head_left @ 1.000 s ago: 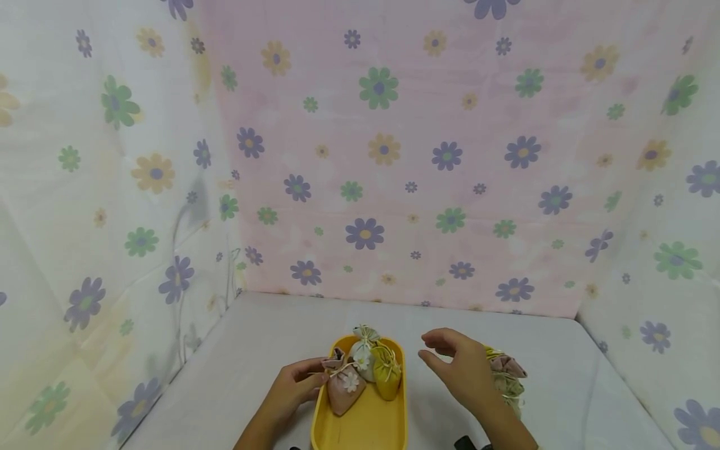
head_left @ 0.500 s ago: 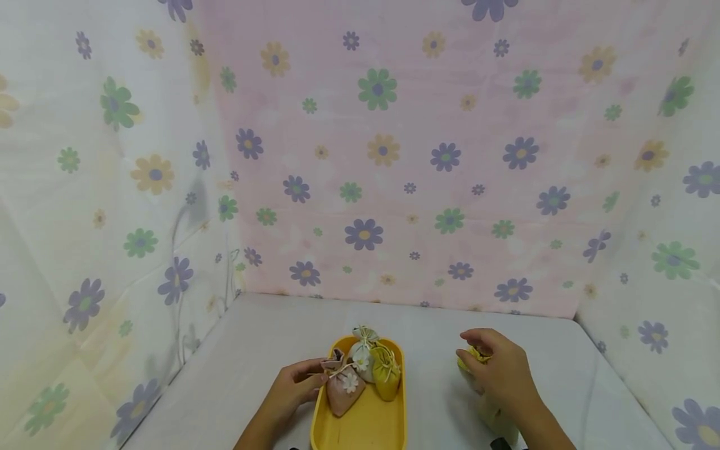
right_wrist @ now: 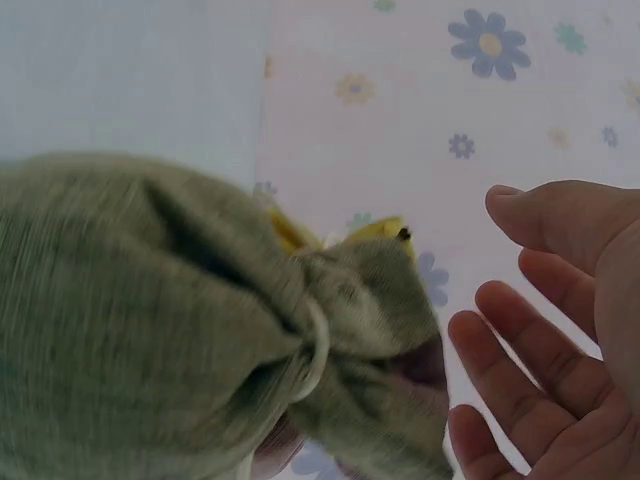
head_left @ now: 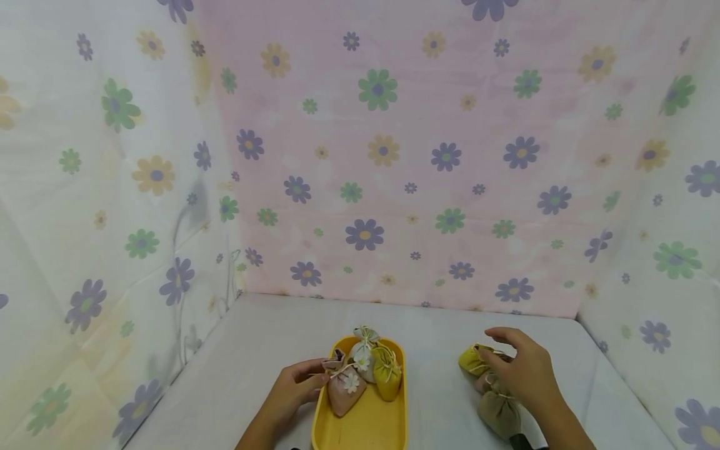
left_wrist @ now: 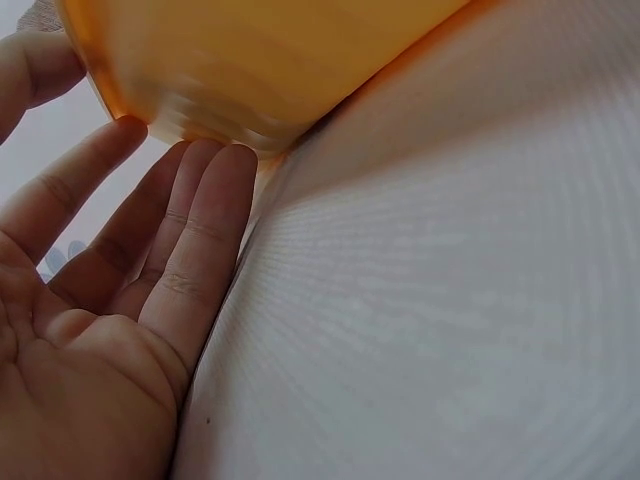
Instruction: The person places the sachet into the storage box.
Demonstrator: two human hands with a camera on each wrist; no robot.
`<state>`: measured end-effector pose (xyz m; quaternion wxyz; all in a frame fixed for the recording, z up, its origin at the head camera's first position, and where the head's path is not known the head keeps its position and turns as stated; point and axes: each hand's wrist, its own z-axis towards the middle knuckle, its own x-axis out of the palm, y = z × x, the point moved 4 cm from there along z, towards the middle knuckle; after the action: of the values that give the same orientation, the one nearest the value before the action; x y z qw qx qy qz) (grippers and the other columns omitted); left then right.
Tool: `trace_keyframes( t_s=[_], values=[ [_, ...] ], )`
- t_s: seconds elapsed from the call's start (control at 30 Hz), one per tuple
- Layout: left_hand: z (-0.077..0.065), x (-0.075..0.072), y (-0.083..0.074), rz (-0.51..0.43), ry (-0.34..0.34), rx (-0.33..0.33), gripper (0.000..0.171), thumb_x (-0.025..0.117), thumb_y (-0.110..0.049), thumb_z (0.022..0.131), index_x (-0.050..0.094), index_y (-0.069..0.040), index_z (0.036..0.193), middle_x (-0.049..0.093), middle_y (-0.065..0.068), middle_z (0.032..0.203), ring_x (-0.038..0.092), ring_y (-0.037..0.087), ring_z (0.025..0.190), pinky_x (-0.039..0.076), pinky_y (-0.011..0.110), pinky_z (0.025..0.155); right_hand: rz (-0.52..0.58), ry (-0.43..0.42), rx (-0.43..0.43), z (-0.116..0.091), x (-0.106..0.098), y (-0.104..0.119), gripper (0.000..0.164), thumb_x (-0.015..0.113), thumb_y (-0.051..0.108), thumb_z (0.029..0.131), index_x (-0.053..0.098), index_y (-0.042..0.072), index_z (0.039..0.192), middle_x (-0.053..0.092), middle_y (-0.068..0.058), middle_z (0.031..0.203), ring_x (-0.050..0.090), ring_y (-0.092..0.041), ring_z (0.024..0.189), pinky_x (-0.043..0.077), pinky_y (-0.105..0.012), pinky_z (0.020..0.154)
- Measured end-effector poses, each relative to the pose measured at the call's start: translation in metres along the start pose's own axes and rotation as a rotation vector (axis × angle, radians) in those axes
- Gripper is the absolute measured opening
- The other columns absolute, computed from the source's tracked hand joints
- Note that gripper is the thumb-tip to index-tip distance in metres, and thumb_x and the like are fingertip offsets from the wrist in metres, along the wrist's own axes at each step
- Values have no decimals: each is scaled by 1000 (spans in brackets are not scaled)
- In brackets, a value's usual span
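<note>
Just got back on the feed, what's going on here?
A person is working with small tied pouches and a yellow tray. Their left hand touches the tray's side; inside are a pink pouch, a pale pouch and a yellow pouch. Their right hand is open beside a green pouch and a second yellow pouch, both outside the tray.
</note>
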<state>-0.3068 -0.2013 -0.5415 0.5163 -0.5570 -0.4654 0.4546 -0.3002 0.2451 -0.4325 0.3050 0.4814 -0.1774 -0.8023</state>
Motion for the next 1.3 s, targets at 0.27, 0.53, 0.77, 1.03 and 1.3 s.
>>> trace_keyframes(
  t_s=[0.27,0.53,0.77,1.03,1.3],
  values=[
    [-1,1,-2,14,-20,-14,48,72,-27,97,65,-2,137,71,11,128,69,18,110,64,37,87,-42,168,140,0,6,-23,55,83,32,89,65,9,136,63,-24,137,70,-37,113,64,-32,79],
    [-2,1,-2,12,-15,-5,48,72,-25,97,64,-1,138,70,13,130,69,18,111,64,38,88,-56,253,167,4,15,-27,58,86,31,85,65,6,134,70,-18,126,70,-19,96,63,-35,75],
    [1,-1,2,9,6,-4,49,73,-27,96,65,-1,138,69,13,133,69,20,113,64,39,89,-90,247,196,9,17,-29,44,83,32,87,72,8,123,75,-10,115,71,-19,93,62,-37,74],
    [2,-2,2,14,6,-8,50,73,-29,96,65,-2,137,70,13,131,69,20,113,64,39,89,-109,229,177,14,16,-27,27,77,30,93,77,14,114,78,-4,107,72,-19,92,61,-41,76],
    [1,-3,3,15,6,-3,50,73,-28,97,65,-1,137,70,13,130,69,20,113,64,39,89,-109,217,143,18,15,-22,18,76,29,95,79,18,109,78,-2,105,71,-18,90,60,-39,73]
  ],
)
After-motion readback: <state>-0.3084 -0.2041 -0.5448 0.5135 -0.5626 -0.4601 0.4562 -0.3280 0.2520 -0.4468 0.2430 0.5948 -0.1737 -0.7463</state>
